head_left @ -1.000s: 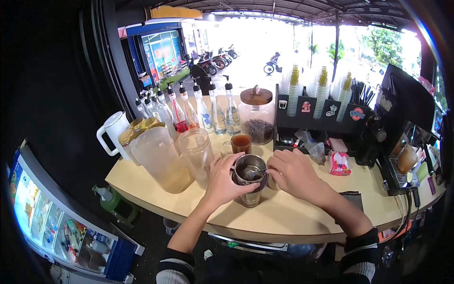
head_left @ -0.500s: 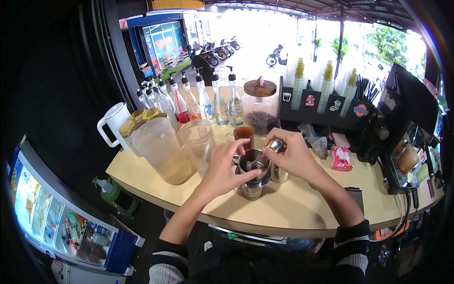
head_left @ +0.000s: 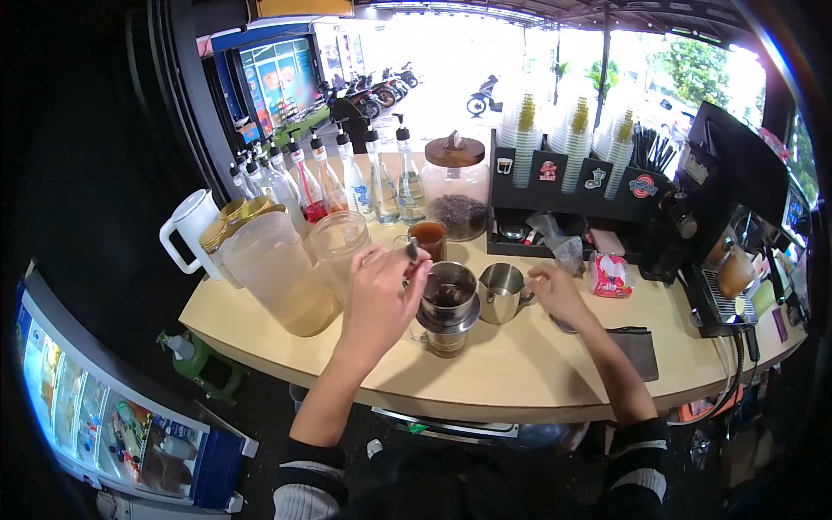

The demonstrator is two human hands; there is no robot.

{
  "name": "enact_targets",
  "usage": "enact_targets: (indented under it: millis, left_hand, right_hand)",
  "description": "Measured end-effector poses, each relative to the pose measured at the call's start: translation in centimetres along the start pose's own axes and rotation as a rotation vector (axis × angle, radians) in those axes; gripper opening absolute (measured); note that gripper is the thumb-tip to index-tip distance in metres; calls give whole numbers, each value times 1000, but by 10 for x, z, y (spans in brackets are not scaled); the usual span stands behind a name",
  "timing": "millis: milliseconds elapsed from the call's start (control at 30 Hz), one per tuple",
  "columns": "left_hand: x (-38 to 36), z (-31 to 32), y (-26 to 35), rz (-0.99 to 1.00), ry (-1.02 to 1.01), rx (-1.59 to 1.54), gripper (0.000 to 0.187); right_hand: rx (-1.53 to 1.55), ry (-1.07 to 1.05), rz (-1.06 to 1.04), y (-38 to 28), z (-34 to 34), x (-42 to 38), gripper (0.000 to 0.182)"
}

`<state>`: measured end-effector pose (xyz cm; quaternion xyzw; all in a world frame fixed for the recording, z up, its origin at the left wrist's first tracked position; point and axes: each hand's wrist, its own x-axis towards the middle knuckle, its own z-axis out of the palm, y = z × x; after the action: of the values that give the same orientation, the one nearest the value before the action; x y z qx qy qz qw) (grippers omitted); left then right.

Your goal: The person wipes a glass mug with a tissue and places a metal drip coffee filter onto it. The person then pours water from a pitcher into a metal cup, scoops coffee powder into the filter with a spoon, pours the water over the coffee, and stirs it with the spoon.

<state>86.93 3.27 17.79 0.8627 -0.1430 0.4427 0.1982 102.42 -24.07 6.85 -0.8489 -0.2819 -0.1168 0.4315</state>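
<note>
My left hand (head_left: 381, 290) is closed, pinching a small metal spoon (head_left: 412, 250) whose dark end points up between thumb and fingers. Just right of it, a metal drip coffee filter (head_left: 449, 286) with dark, wet-looking contents sits on a glass cup (head_left: 448, 343). Beside the filter stands a steel pitcher (head_left: 501, 293), its mouth facing up. My right hand (head_left: 556, 292) has its fingers curled at the pitcher's handle; their exact contact is partly hidden. Behind the filter is a glass mug of brown liquid (head_left: 428, 240).
A large plastic jug (head_left: 282, 277) and a clear jar (head_left: 338, 238) stand left. Pump bottles (head_left: 381, 191), a wooden-lidded jar (head_left: 455, 191) and a cup rack (head_left: 572, 186) line the back. A pink packet (head_left: 611, 276) and dark cloth (head_left: 634, 351) lie right.
My right hand has left the filter and moved right to the pitcher's handle. The spoon is now in my left hand, which has lifted away from the filter. The view has shifted slightly.
</note>
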Motion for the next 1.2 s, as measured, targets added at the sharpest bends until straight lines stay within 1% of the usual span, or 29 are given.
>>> enact_targets:
  millis: [33, 67, 133, 167, 200, 233, 267, 300, 367, 433, 500, 567, 600, 633, 667, 700, 867, 933, 967, 1067, 1200]
  left_hand:
    - [-1, -2, -1, -34, 16, -51, 6]
    - [-2, -4, -2, -67, 33, -100, 7]
    - [-4, -5, -1, -56, 71, -98, 6]
    - [-7, -4, -3, -138, 81, -193, 6]
    - [-10, -3, -5, -221, 88, -287, 7]
    - [-13, -2, -4, -219, 88, -286, 7]
    - [-16, -1, -3, -260, 78, -323, 8]
    - [-18, -1, -3, -301, 69, -358, 9]
    - [-23, 3, -8, -314, 82, -401, 10]
    - [-27, 3, -8, -332, 93, -443, 11]
    - [-29, 2, -8, -401, 54, -539, 14]
    - [-31, 0, -9, -396, 50, -541, 15]
    - [-31, -1, -9, -392, 43, -546, 15]
    - [-31, -2, -11, -392, 43, -544, 15]
    - [-31, -3, -13, -349, 44, -526, 14]
    - [-31, -3, -15, -306, 44, -508, 13]
    - [-31, -8, -17, -308, 42, -554, 13]
    - [-33, -8, -18, -312, 41, -566, 13]
    - [-33, -9, -19, -305, 43, -566, 13]
    - [-34, -8, -22, -291, 44, -570, 12]
    - [-36, -7, -27, -249, 26, -533, 10]
  right_hand:
    - [107, -105, 147, 8, 4, -7, 22]
    - [105, -100, 142, 16, 11, -10, 22]
    - [530, -47, 146, 30, 27, -16, 19]
    - [597, -40, 150, 37, 32, -18, 18]
    - [600, -37, 147, 36, 34, -19, 18]
    - [677, -59, 181, 36, 34, -20, 15]
    - [753, -84, 216, 35, 35, -21, 14]
    - [755, -86, 214, 30, 37, -22, 14]
    - [955, 28, 247, 18, 38, -21, 16]
    - [970, 34, 268, 8, 30, -18, 16]
    - [985, 44, 289, 0, 19, -14, 16]
    - [1134, 14, 283, -9, 5, -11, 16]
    - [1135, 12, 282, -18, -1, -9, 16]
    - [1130, 60, 256, -31, -7, -5, 15]
    - [1124, 109, 231, -41, -13, -2, 15]
    - [1081, 97, 195, -48, -20, 2, 14]
    - [997, 92, 126, -88, -44, 24, 14]
    - [962, 20, 83, -98, -50, 31, 14]
    - [980, 28, 54, -103, -49, 35, 14]
    - [902, 0, 27, -116, -49, 42, 15]
    - [874, -40, 60, -128, -49, 47, 16]
